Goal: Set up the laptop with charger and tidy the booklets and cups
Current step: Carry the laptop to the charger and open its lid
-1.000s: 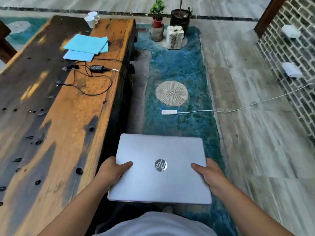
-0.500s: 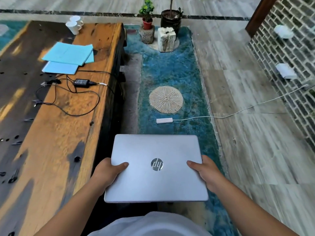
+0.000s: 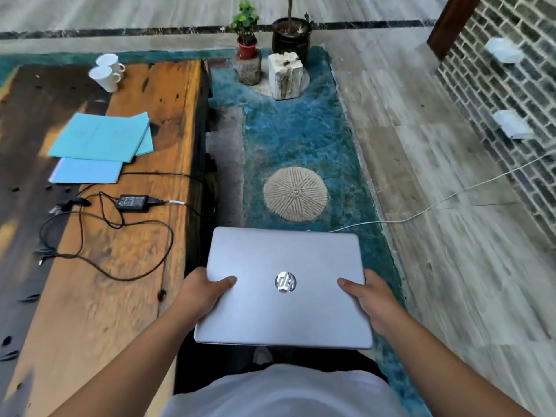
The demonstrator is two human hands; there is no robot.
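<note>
A closed silver laptop (image 3: 285,266) is held level in front of my body, over the floor just right of the table. My left hand (image 3: 201,291) grips its left edge, thumb on the lid. My right hand (image 3: 371,297) grips its right edge the same way. On the long wooden table (image 3: 120,296) lies a black charger brick (image 3: 132,202) with its tangled black cable (image 3: 135,266). Beyond it sit turquoise booklets (image 3: 102,136) overlapping a pale blue one (image 3: 87,171). Two white cups (image 3: 105,74) stand at the table's far end.
A blue rug (image 3: 301,139) runs along the table's right side with a round woven cushion (image 3: 295,197) on it. A white cable (image 3: 436,204) crosses the floor to the brick wall (image 3: 517,115). Potted plants (image 3: 246,31) and a white stone block (image 3: 285,75) stand at the rug's far end.
I have moved forward along the table: the charger, booklets and cups now appear nearer and lower in view. The white power strip on the rug is now hidden behind the laptop. Both hands keep their grip.
</note>
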